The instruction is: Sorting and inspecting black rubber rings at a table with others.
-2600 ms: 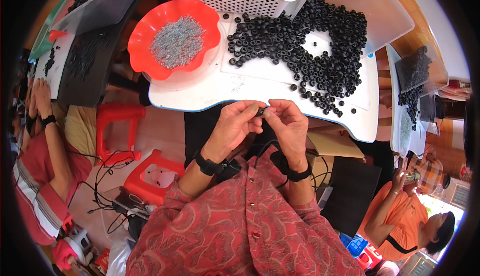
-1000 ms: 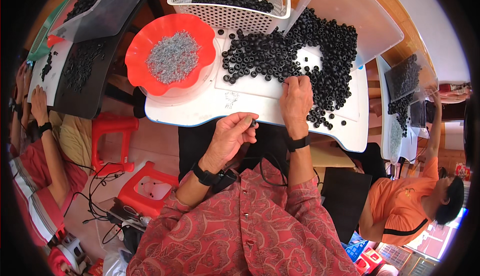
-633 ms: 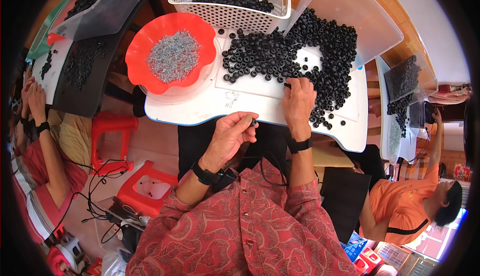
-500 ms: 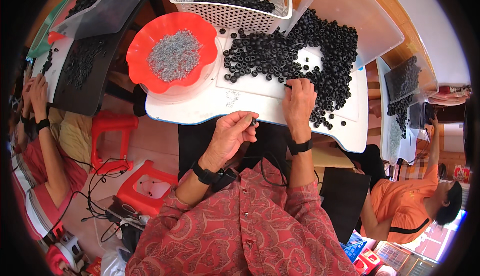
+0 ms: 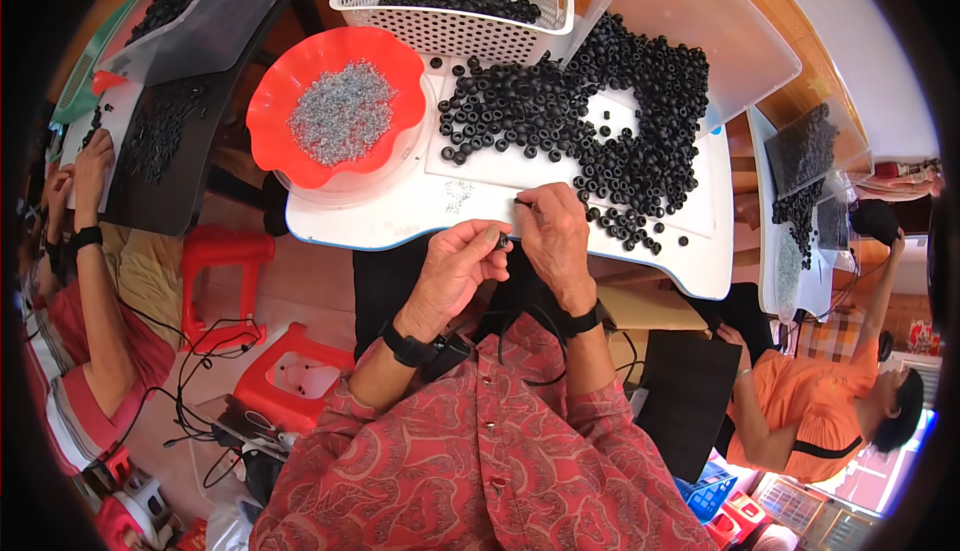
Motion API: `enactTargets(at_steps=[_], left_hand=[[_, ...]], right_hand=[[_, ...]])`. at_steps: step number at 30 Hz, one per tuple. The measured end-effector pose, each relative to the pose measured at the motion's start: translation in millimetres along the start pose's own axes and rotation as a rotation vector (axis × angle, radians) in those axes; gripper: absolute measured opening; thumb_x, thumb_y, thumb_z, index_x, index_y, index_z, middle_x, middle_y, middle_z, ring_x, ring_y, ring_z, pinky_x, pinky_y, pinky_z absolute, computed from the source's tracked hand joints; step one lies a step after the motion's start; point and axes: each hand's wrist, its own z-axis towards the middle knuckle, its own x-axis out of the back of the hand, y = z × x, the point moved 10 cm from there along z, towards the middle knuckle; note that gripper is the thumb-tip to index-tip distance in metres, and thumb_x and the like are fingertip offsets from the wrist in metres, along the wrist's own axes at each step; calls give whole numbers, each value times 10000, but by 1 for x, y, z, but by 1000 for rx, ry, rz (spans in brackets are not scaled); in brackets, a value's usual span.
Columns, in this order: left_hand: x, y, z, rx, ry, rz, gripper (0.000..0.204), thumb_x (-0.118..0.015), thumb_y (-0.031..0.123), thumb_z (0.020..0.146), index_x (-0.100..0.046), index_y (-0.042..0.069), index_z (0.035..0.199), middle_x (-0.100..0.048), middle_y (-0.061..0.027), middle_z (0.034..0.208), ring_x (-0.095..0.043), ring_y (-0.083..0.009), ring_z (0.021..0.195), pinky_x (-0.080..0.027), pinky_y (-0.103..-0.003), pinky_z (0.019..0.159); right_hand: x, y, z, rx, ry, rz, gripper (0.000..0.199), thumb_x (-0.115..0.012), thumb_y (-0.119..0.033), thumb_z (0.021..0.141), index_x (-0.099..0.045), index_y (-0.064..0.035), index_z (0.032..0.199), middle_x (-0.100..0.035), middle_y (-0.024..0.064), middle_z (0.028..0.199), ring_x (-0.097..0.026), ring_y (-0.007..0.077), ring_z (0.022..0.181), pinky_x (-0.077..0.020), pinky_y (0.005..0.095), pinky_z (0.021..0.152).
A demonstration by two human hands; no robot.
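White table (image 5: 400, 223): fills the upper middle of the frame, its near edge bending toward the hands.
Pile of black rings (image 5: 600, 121): spread over the table's upper right, with loose rings trailing down toward the right hand.
White basket (image 5: 455, 26): at the top centre, perforated, with more black rings inside.
Red bowl (image 5: 335, 111): upper left of the table, wavy-rimmed, heaped with small silvery metal parts.
Red stools (image 5: 290, 376): lower left, on the floor beside a tangle of cables.
Left hand (image 5: 455, 261): centre of the frame, at the table's near edge, fingers curled, thumb and forefinger pinching a small black ring (image 5: 503, 240).
Right hand (image 5: 553, 236): just right of the left hand, fingertips meeting it at the same ring, fingers bent inward.
Small black ring: between both hands' fingertips, just above the table's near edge.
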Motion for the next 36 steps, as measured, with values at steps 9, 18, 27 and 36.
enactTargets(at_steps=[9, 18, 27, 36], left_hand=[[-1, 1, -2, -4, 0, 3, 246, -583, 169, 981, -629, -24, 1126, -658, -61, 917, -633, -82, 724, -576, -237, 638], [0, 1, -2, 4, 15, 17, 245, -559, 158, 992, -623, -33, 1131, -649, -82, 939, -605, -91, 722, -538, -239, 641], [1, 5, -7, -8, 10, 6, 244, -565, 164, 990, -628, -32, 1121, -649, -78, 939, -607, -89, 723, -539, -239, 638], [6, 5, -9, -9, 26, 0, 246, -568, 165, 988, -624, -32, 1125, -647, -79, 939, -605, -90, 723, -539, -241, 638]], right_hand=[[32, 39, 36, -60, 160, -251, 136, -630, -11, 832, -668, -40, 959, -590, 137, 916, -595, 318, 876, -492, 418, 726], [25, 47, 49, -82, 74, -434, 81, -641, -85, 851, -655, -66, 928, -592, 108, 921, -617, 305, 824, -506, 417, 706], [25, 30, 43, 36, 115, -424, 25, -636, -31, 812, -613, -26, 818, -575, 123, 865, -600, 314, 808, -490, 416, 679], [16, 14, 33, -116, -21, -25, 75, -680, -64, 792, -657, -26, 852, -601, 110, 852, -621, 295, 741, -500, 400, 636]])
